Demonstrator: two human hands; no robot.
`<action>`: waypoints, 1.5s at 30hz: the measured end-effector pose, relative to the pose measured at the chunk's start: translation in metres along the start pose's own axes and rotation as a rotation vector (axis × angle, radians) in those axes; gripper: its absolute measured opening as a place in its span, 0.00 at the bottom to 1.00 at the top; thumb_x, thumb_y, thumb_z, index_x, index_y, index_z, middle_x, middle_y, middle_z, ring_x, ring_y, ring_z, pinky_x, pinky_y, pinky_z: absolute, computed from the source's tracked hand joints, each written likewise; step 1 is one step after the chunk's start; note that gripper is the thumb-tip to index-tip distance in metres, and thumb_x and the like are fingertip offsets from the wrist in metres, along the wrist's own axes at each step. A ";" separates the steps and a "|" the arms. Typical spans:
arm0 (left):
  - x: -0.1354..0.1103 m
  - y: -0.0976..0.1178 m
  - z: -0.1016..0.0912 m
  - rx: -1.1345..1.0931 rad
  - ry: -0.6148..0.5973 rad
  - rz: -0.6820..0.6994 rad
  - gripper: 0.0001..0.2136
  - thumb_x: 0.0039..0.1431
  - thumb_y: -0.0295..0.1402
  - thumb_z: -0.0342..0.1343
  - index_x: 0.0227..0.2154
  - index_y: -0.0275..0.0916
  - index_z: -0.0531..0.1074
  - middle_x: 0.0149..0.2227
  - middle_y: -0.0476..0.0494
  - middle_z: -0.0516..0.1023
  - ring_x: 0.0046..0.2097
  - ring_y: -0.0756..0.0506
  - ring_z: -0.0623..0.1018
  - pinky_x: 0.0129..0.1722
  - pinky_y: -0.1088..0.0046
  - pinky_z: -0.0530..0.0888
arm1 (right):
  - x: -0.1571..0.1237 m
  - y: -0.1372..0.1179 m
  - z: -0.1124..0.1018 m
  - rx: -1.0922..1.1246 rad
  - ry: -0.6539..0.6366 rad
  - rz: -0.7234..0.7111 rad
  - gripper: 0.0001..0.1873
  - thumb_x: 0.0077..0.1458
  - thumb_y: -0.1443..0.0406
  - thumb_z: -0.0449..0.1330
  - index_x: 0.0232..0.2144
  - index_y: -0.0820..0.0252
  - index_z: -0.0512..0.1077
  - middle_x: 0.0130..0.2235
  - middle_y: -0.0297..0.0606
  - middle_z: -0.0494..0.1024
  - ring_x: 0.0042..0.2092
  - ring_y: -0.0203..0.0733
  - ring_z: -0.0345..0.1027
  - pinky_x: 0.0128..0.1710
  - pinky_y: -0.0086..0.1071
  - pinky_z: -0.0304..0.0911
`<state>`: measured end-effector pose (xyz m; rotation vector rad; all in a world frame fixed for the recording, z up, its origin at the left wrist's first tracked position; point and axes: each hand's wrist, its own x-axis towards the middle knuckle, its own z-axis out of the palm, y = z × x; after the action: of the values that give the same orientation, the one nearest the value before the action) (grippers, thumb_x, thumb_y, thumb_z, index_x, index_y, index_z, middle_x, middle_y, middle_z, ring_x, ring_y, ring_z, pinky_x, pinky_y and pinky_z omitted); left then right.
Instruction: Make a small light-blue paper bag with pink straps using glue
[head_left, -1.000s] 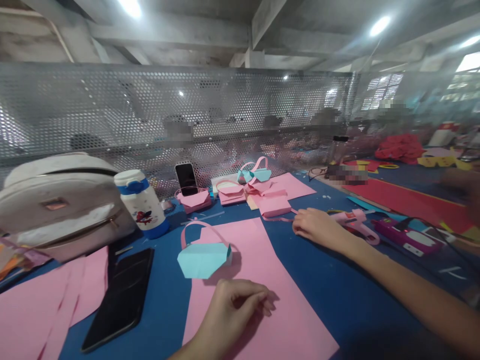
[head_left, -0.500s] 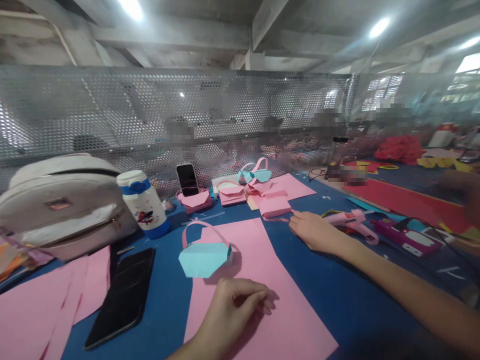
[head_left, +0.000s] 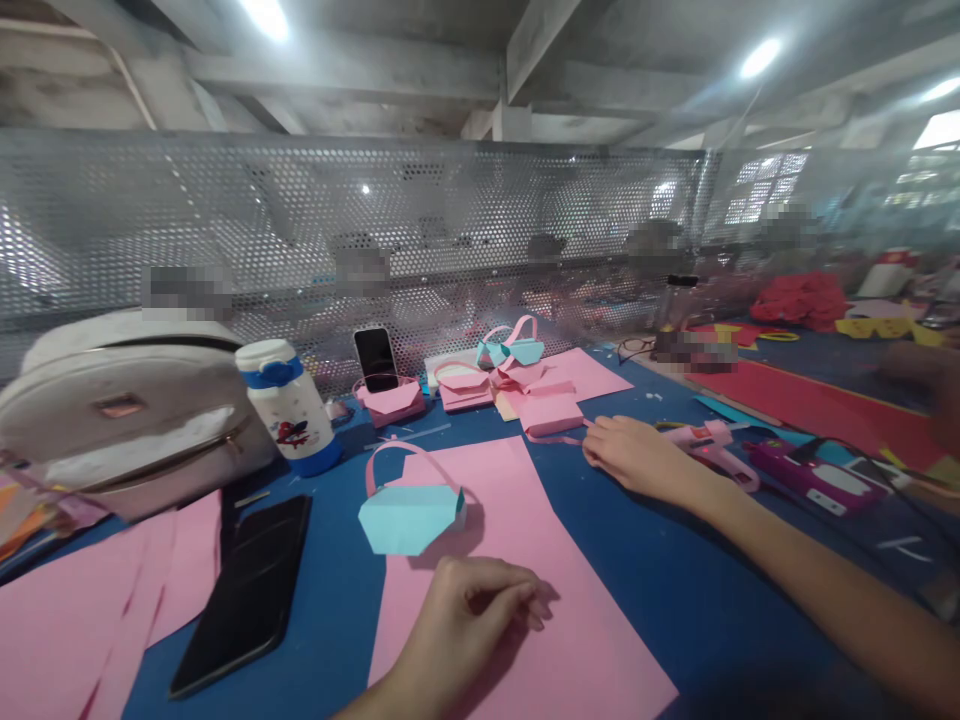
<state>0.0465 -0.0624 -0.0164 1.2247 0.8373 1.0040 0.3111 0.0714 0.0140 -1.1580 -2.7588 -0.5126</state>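
My left hand rests on a large sheet of pink paper, fingers curled in and thumb against the index finger; nothing shows in it. Just beyond it stands a small paper bag with a light blue flap and a pink strip handle. My right hand lies on the blue table with bent fingers. Its fingertips are at the end of a thin pink strip beside a folded pink paper bag; whether they pinch the strip is hidden. To the right of that hand lies a pink glue gun.
A black phone and cut pink paper lie at left. A white-and-blue bottle stands before a pale backpack. Several paper bags and a propped phone line the perforated partition. A purple device lies right.
My right hand has shifted slightly to the right, closer to the glue gun. My left hand and the blue-flapped bag stay in place.
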 end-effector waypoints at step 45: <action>0.000 0.003 0.003 -0.008 0.015 -0.002 0.12 0.57 0.37 0.62 0.27 0.34 0.83 0.27 0.37 0.82 0.30 0.48 0.76 0.30 0.76 0.70 | 0.008 -0.002 -0.007 -0.101 0.183 0.192 0.09 0.61 0.74 0.51 0.35 0.65 0.71 0.37 0.47 0.74 0.40 0.50 0.63 0.40 0.37 0.54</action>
<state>0.0484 -0.0630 -0.0125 1.2105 0.8452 1.0151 0.3037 0.0729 0.0216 -1.3097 -2.4620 -0.7028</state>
